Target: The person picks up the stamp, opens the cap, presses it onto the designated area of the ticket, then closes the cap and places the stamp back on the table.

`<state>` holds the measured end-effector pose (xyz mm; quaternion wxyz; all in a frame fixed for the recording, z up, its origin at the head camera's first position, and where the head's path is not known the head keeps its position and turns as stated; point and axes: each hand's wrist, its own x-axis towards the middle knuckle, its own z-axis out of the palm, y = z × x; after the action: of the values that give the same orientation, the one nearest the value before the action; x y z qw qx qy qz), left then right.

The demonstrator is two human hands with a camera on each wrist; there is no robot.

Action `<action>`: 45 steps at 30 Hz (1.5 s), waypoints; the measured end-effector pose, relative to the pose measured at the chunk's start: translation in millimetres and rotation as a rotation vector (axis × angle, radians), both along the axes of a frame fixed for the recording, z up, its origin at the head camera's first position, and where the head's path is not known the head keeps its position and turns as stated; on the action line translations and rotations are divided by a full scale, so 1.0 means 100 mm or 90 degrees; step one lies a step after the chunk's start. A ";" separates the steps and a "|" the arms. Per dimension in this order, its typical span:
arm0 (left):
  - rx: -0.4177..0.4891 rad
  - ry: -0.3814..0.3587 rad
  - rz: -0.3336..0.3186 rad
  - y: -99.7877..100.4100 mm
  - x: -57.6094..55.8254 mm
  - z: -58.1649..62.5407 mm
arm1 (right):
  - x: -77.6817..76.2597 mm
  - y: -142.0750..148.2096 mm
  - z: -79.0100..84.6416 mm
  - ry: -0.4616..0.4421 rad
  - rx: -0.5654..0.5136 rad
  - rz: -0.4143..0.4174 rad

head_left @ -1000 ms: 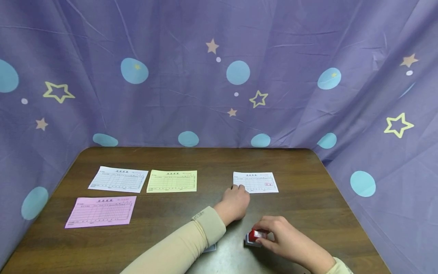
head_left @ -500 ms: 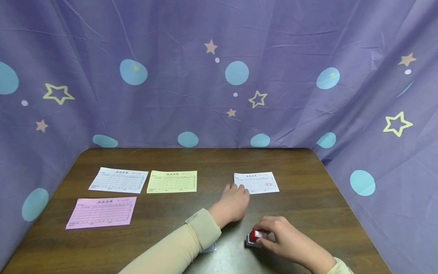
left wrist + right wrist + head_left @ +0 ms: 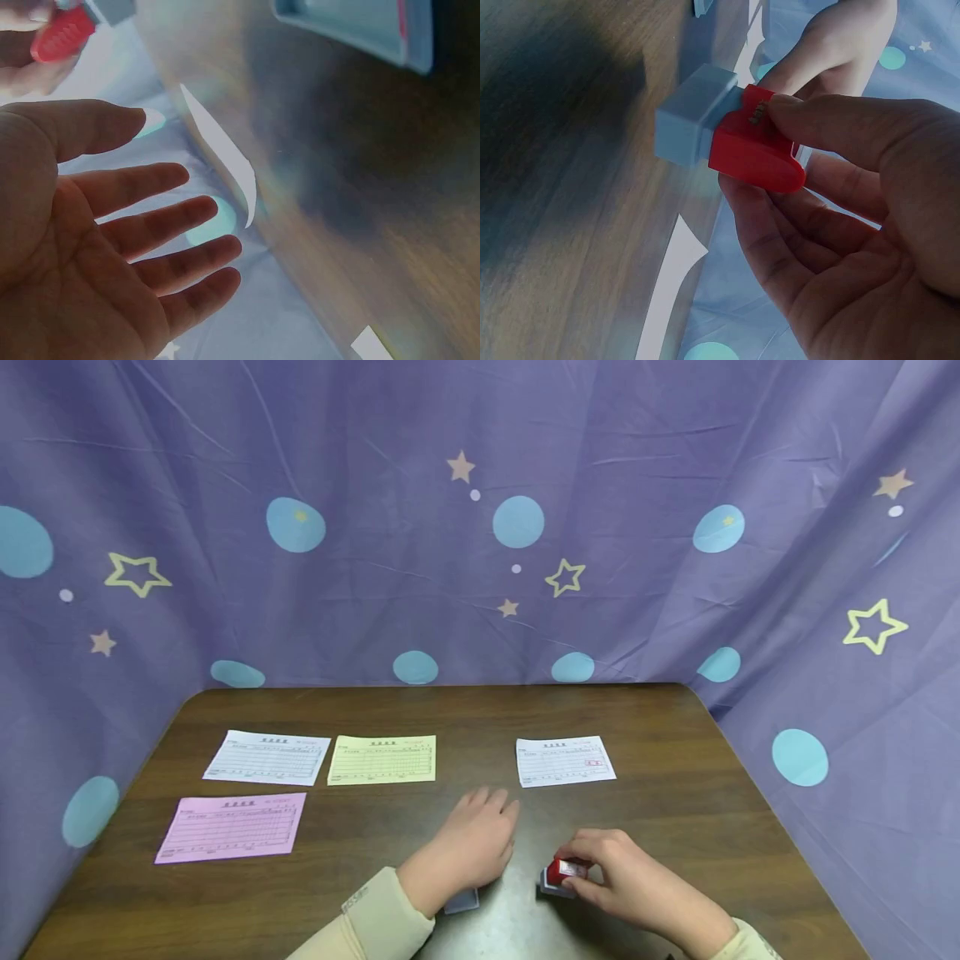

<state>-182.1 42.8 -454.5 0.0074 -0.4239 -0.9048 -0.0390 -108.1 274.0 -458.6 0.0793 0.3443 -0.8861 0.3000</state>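
Note:
My right hand (image 3: 630, 889) pinches a self-inking stamp (image 3: 754, 142) by its red handle, thumb on one side and fingers on the other. Its grey-blue block (image 3: 694, 116) faces the tabletop in the right wrist view. My left hand (image 3: 474, 839) hovers over the table's middle with its fingers (image 3: 161, 225) spread and holding nothing. Beyond it lies a white slip (image 3: 555, 764), a red stamped mark (image 3: 594, 762) at its right side. Partly covered by the left wrist is a small grey-blue case (image 3: 462, 902); the left wrist view shows part of a shallow tray (image 3: 360, 34) with a red edge.
On the left of the brown wooden table (image 3: 637, 718) lie more printed slips: a white one (image 3: 267, 758), a yellow one (image 3: 382, 760) and a pink one (image 3: 231, 828). A purple curtain (image 3: 337, 593) with stars and dots encloses the table's back and sides.
My left hand has drawn away from the white slip on the right, moving left and nearer to me, and now leaves that slip uncovered. The right hand and the stamp stay in place.

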 end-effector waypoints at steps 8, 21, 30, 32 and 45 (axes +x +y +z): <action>0.043 -0.031 0.015 -0.17 0.16 0.09 | -0.04 -0.06 0.04 0.005 -0.011 0.016; 0.080 -0.025 0.002 -0.34 0.34 0.11 | -0.06 -0.13 0.03 0.010 -0.029 0.017; 0.094 -0.018 0.006 -0.46 0.44 0.05 | -0.10 -0.17 0.04 0.005 -0.025 0.019; 0.081 -0.034 0.009 -0.48 0.46 0.05 | -0.10 -0.19 0.04 0.007 -0.027 0.018; 0.091 -0.044 0.028 -0.63 0.59 0.08 | -0.11 -0.28 0.04 0.024 -0.050 0.019</action>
<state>-123.5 -20.1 -446.3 0.0074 -0.4007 -0.9086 -0.1176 -119.4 246.4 -454.4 0.1050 0.3597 -0.8666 0.3294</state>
